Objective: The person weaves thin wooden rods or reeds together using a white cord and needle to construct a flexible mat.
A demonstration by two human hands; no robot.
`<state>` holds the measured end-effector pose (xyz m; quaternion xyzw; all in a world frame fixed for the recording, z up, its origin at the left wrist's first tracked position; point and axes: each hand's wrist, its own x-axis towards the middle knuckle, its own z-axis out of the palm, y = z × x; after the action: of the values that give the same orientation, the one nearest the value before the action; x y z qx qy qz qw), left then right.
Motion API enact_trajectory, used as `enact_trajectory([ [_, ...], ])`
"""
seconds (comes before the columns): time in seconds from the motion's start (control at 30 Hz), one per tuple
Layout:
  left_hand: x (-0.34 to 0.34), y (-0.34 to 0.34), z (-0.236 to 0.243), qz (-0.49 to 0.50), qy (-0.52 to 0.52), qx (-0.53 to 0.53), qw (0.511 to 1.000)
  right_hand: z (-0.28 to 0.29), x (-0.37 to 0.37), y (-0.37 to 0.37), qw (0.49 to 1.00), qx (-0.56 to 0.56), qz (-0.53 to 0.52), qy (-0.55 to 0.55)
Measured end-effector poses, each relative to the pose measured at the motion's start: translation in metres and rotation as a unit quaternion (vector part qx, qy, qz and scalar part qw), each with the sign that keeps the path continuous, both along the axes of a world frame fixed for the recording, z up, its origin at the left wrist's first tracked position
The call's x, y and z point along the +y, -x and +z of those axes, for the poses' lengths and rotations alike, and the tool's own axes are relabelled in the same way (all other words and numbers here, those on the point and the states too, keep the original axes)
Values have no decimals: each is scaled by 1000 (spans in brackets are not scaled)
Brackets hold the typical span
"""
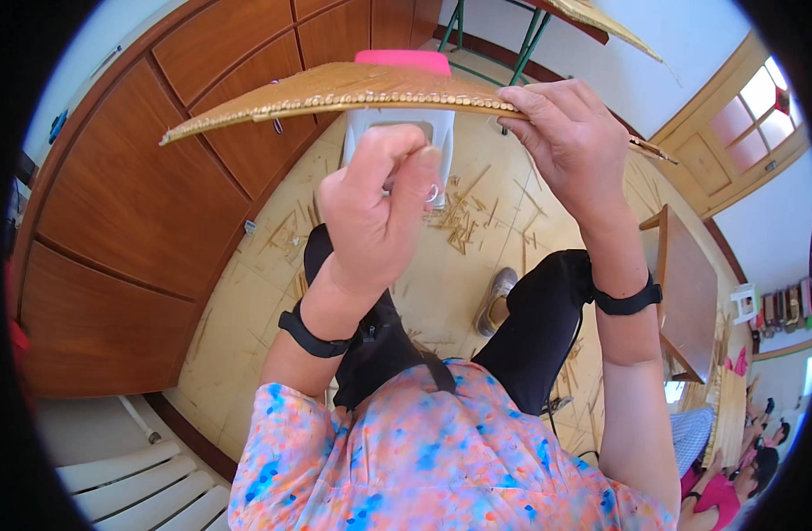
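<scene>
A golden mat of stalks [335,86], its near edge a row of round cut ends, is held up in front of me, its pointed end to the left. My right hand [569,133] pinches the edge at its right end between thumb and fingers, where a few thin stalks [654,150] stick out past the wrist. Just below the mat, apart from it, my left hand [375,199] is closed with thumb against fingers. A small shiny whitish loop [432,192] shows beside that thumb; what the fingers hold is hidden.
A white stool [357,133] with a pink top [401,61] stands beyond the mat. Broken stalks [463,221] litter the tiled floor. Wooden cabinets [114,195] line the left, a brown table [685,283] stands right, and other people [724,496] sit lower right.
</scene>
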<state>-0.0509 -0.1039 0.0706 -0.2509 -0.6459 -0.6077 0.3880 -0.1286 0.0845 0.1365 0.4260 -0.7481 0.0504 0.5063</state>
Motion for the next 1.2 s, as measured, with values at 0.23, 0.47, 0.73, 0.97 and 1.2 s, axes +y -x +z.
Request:
enact_trajectory([
  [0.23, 17, 10, 25, -55, -78, -184, 978, 28, -1, 11, 1000, -17, -17, 8],
  [0.47, 19, 18, 36, -45, -22, -210, 976, 41, -6, 13, 999, -40, -17, 5],
  [0.73, 21, 30, 34, 129, 48, -40, 990, 46, -9, 16, 999, -50, 1, 18],
  [0.97, 20, 30, 35, 162, 74, -16, 984, 46, -11, 14, 999, -46, 3, 23],
  [1.2, 23, 30, 35, 161, 65, -12, 985, 45, -12, 12, 999, -38, 2, 20],
])
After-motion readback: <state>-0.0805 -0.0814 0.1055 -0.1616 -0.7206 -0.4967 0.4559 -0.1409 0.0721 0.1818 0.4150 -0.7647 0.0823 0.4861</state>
